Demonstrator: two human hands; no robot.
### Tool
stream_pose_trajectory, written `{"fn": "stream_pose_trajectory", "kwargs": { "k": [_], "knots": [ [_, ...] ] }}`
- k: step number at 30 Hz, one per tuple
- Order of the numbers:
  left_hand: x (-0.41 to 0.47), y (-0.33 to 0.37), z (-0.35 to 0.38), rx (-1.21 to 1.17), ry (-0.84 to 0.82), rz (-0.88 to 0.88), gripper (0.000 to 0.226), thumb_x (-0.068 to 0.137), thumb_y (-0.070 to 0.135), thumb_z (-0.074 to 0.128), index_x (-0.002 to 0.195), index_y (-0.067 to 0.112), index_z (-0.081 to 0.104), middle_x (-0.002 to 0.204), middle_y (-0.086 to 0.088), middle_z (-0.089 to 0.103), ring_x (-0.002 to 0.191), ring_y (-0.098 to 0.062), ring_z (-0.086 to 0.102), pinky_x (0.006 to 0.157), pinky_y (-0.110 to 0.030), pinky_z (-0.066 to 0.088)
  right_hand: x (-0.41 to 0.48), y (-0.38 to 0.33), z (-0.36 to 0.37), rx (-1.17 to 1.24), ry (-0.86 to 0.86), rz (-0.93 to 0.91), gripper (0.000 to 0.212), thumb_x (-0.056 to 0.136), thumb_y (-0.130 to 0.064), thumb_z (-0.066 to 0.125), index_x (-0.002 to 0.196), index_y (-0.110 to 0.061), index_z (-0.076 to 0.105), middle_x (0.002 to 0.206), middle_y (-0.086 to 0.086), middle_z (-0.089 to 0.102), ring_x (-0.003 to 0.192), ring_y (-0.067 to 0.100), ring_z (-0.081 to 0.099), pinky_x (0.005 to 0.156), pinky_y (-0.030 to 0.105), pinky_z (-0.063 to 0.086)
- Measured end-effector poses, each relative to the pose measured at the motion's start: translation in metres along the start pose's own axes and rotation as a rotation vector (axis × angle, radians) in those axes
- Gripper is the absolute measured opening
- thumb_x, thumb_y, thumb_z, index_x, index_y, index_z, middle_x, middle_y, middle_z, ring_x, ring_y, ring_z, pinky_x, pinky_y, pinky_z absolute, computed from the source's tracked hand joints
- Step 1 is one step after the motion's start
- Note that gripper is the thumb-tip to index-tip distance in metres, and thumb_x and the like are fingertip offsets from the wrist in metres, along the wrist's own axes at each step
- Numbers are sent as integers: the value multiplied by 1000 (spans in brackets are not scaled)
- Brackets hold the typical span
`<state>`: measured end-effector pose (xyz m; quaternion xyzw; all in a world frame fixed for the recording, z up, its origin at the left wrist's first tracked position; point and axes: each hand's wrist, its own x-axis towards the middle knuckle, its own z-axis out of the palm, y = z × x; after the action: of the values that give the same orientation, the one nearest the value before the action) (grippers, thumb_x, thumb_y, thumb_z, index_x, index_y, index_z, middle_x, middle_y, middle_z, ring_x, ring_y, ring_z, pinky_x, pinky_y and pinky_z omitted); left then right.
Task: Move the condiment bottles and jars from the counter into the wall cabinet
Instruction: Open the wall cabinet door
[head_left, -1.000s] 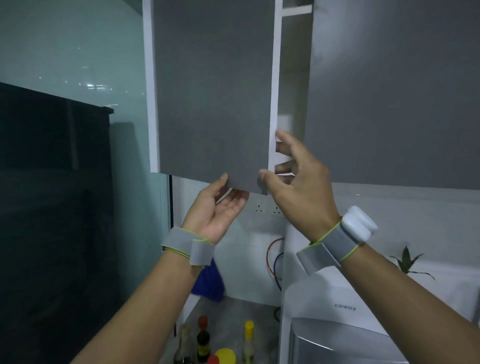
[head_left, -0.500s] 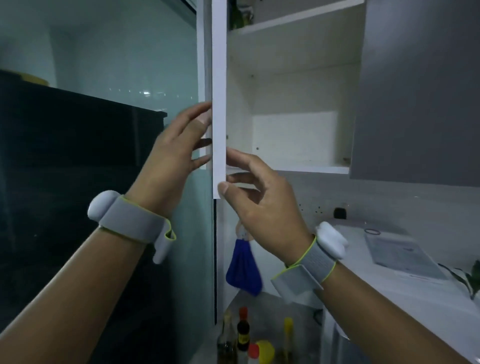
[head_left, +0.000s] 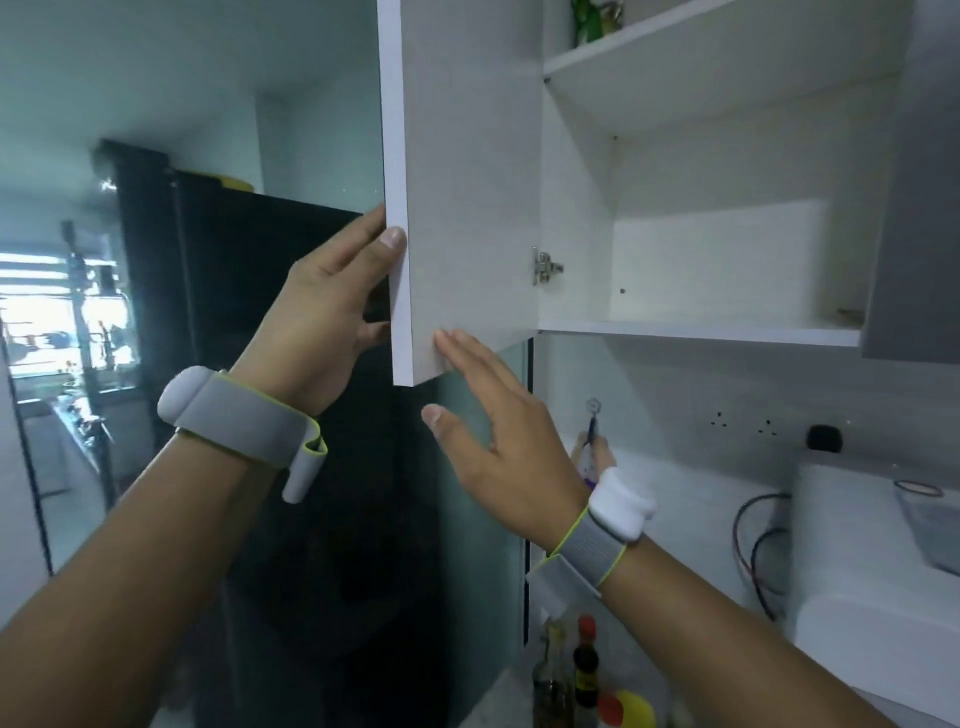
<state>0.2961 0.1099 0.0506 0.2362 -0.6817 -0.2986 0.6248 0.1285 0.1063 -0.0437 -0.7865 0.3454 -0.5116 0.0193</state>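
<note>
Overhead, our left hand (head_left: 317, 317) clamped on the cabinet door (head_left: 467, 182) edge, our right hand (head_left: 504, 441) spread flat just beside that grip, condiment bottles (head_left: 571, 670) on the worktop below

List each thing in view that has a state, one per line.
Cabinet door: swung wide open.
Lower shelf: bare.
Left hand: gripping the door's edge.
Right hand: open, fingertips on the door's inner face.
Dark-sauce bottle: upright, capped, on the counter.

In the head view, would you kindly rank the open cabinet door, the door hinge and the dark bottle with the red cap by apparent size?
1. Cabinet door, largest, though nearest the camera.
2. Dark bottle.
3. Hinge, smallest.
</note>
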Motion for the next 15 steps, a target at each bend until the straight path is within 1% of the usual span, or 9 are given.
{"fn": "stream_pose_trajectory", "kwargs": {
  "k": [3,5,6,7,9,11,13,15],
  "knots": [
    [-2,0,-15,23,37,-26,37,106,30,48,142,31,56,131,0,67,118,-27,65,100,-54,51,5,1,16,-63,-51,-35,67,99,-30,56,159,-33,25,168,-14,17,153,-2,13,110,2,6],
    [-3,-1,-21,52,57,-37,37,106,29,47,142,32,55,129,2,68,109,-23,68,99,-53,52,8,4,24,-101,-69,-57,71,99,-28,56,160,-34,20,170,-13,12,154,1,10,107,1,3],
    [-4,-1,-25,60,61,-45,37,107,28,47,142,33,55,128,3,68,108,-21,69,98,-53,53,10,6,28,-118,-73,-69,72,99,-28,56,161,-34,18,170,-12,10,155,3,10,109,3,3],
    [-5,-2,-29,67,70,-49,37,107,26,46,142,32,55,129,3,68,111,-23,68,97,-53,54,14,7,33,-132,-79,-84,73,99,-28,56,161,-34,17,170,-12,8,155,5,10,111,7,5],
    [-5,-3,-37,59,89,-69,37,107,24,46,141,32,56,129,3,68,119,-27,65,96,-52,54,20,11,42,-158,-91,-105,75,98,-27,56,161,-34,16,170,-11,7,156,9,11,118,18,13],
    [-5,-5,-47,60,126,-93,37,107,22,46,141,32,56,128,3,69,120,-27,65,95,-51,55,27,12,52,-166,-110,-131,75,97,-24,57,161,-32,18,171,-9,6,156,12,13,122,27,22],
    [-5,-8,-54,65,159,-110,37,107,22,46,141,32,57,128,3,69,120,-27,64,94,-50,56,33,13,58,-182,-135,-149,75,96,-23,57,161,-30,19,171,-7,5,156,15,15,123,33,27],
    [-3,-11,-60,76,180,-120,37,108,21,44,141,33,56,129,4,68,121,-27,64,95,-49,56,39,14,64,-212,-160,-157,76,96,-24,57,161,-30,19,171,-6,4,156,19,17,121,36,32]
  ]
}}
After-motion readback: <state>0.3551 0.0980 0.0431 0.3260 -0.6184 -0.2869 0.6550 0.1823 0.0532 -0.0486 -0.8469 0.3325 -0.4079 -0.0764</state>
